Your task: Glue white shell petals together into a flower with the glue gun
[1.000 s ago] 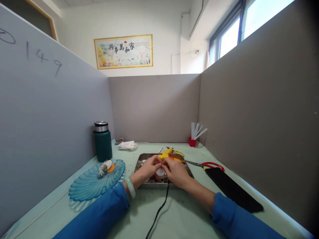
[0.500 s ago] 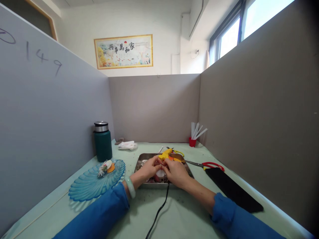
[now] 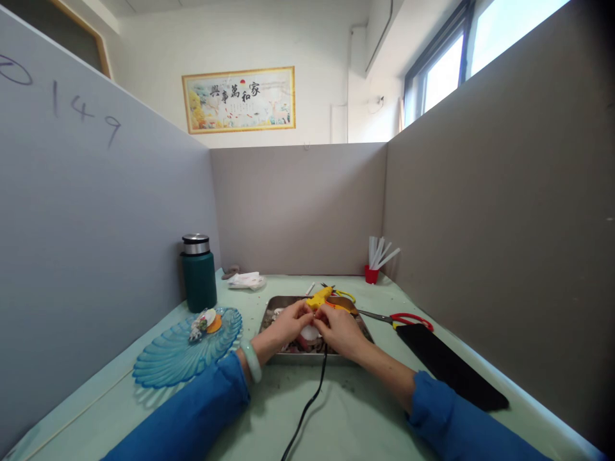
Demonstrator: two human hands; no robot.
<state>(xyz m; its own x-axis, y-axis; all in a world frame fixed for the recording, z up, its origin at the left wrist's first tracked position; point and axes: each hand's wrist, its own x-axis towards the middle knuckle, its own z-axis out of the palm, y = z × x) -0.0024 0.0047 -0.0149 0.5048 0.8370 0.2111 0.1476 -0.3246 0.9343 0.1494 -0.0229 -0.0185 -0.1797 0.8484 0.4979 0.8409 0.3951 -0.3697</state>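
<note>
Over a metal tray point(image 3: 294, 360) of shells point(image 3: 307, 334), both my hands meet with the fingertips pinched close together. My left hand point(image 3: 291, 322), with a pale green bangle point(image 3: 251, 360) at its wrist, is closed on something too small to make out. My right hand point(image 3: 339, 331) is closed in the same way, its thumb and finger almost touching the left ones. Just beyond the fingers, a yellow glue gun point(image 3: 319, 298) lies across the tray. Its black cord point(image 3: 307, 406) runs toward me over the table.
On the left, a blue scalloped plate point(image 3: 163, 358) carries a small shell cluster point(image 3: 204, 324); behind it stands a green flask point(image 3: 198, 282). Red-handled scissors point(image 3: 410, 317) and a black strip point(image 3: 451, 368) lie right. Glue sticks point(image 3: 379, 253) fill a red cup point(image 3: 371, 274). Partitions point(image 3: 298, 205) enclose the table.
My fingertips have shifted slightly against each other, the left fingers closing in a little. The plate, tray and glue gun have stayed put.
</note>
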